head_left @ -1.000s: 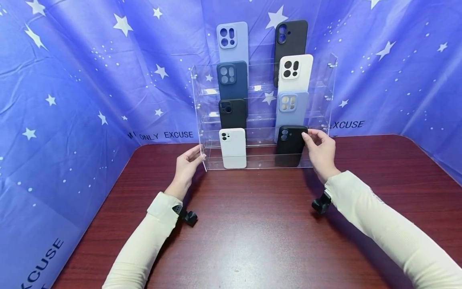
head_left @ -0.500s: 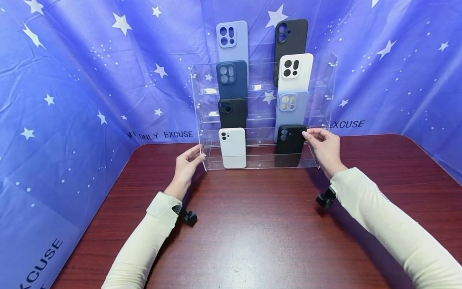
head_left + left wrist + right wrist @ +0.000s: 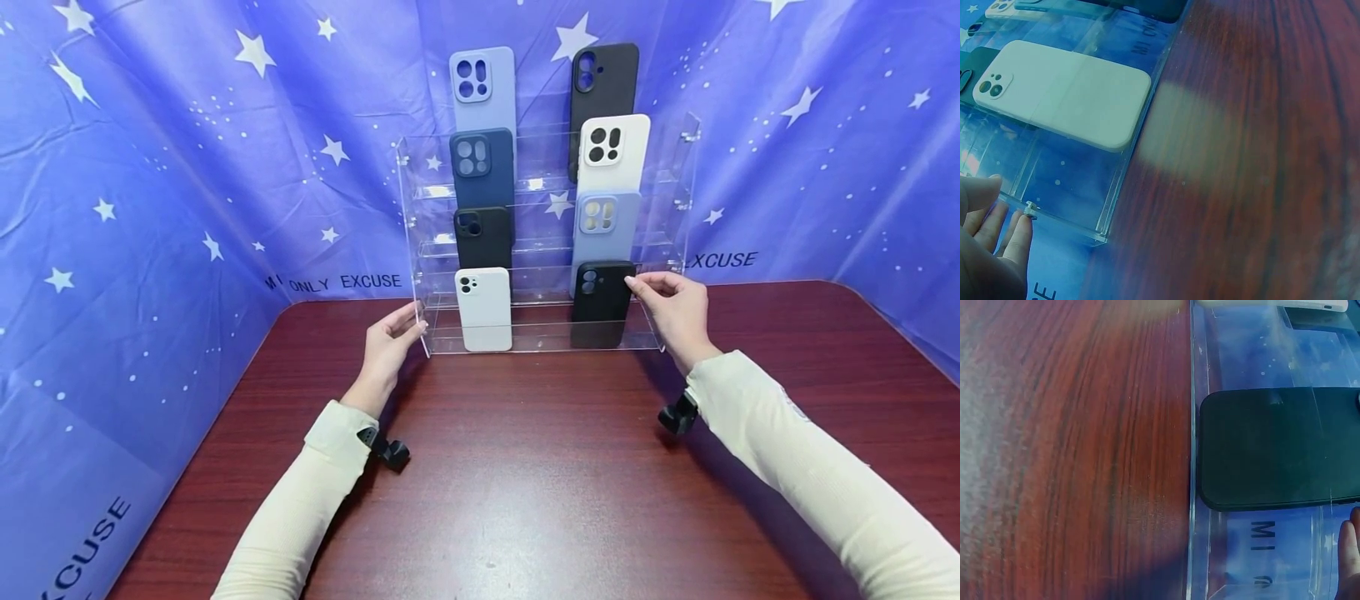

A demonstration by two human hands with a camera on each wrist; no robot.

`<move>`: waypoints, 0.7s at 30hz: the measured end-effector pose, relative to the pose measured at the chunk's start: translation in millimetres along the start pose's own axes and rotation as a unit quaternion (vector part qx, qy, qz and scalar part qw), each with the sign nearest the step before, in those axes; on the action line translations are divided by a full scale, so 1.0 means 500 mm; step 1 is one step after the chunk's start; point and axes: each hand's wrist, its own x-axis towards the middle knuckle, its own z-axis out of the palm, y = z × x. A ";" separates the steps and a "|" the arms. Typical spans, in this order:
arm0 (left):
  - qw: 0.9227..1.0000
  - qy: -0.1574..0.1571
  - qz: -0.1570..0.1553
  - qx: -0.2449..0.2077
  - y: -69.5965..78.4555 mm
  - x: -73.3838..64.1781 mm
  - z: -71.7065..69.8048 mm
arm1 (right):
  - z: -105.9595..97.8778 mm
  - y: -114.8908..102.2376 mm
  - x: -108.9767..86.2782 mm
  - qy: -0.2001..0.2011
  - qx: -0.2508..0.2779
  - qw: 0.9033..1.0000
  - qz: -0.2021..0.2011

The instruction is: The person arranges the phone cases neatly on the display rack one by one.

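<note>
A clear stepped display rack (image 3: pixel 540 337) stands on the table, holding phone cases in two columns. My left hand (image 3: pixel 388 346) grips the rack's left side panel between thumb and fingers. In the left wrist view, the left hand (image 3: pixel 994 237) is at that edge, beside a white phone case (image 3: pixel 1069 94). On the lowest tier at right leans a black phone case (image 3: pixel 602 304). My right hand (image 3: pixel 675 312) pinches its upper right edge, thumb in front. Only some fingertips of the right hand (image 3: pixel 1349 550) show in the right wrist view, near the black case (image 3: pixel 1279 447).
Above the white case are black (image 3: pixel 483 237), dark blue (image 3: pixel 487 187) and light blue (image 3: pixel 495 117) cases. The right column also holds light blue (image 3: pixel 603 242), white (image 3: pixel 622 171) and black (image 3: pixel 615 92) ones. A starry blue curtain (image 3: pixel 330 192) hangs behind the reddish-brown table (image 3: pixel 510 467).
The right hand has shifted slightly to the right, and the black case's top edge sits a touch farther left. The left hand stays on the rack's side.
</note>
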 end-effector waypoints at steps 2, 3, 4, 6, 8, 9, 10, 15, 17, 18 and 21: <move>1.000 0.001 0.003 0.001 0.000 0.000 0.000 | 0.000 0.002 -0.002 -0.001 0.003 1.000 0.001; 1.000 0.001 0.004 0.001 0.000 0.000 0.000 | 0.000 0.003 -0.003 -0.002 0.006 1.000 0.001; 1.000 0.001 0.005 0.002 0.000 0.000 -0.001 | 0.000 0.003 -0.006 -0.002 0.008 1.000 0.001; 1.000 0.001 0.006 0.002 0.001 0.001 -0.001 | 0.000 0.004 -0.010 0.001 0.011 1.000 0.002; 1.000 0.003 0.006 0.001 0.003 0.001 -0.001 | 0.001 0.004 -0.013 0.002 0.018 1.000 0.004; 1.000 0.003 0.006 0.000 0.003 0.001 -0.001 | 0.000 0.003 -0.014 0.003 0.023 1.000 0.003; 1.000 0.004 0.006 -0.001 0.003 0.001 -0.001 | -0.001 0.003 -0.015 0.003 0.026 1.000 0.003; 1.000 0.002 0.000 0.010 0.003 0.002 -0.001 | -0.017 -0.003 -0.023 0.006 0.035 0.999 -0.004; 1.000 -0.004 0.000 0.019 0.004 0.005 -0.003 | -0.032 -0.002 -0.028 0.007 0.031 0.999 -0.014; 1.000 -0.008 0.002 0.022 0.005 0.006 -0.004 | -0.041 -0.001 -0.030 0.007 0.030 0.999 -0.020; 0.999 -0.010 0.018 0.035 0.015 0.012 -0.010 | -0.077 0.007 -0.038 -0.002 0.020 0.999 -0.047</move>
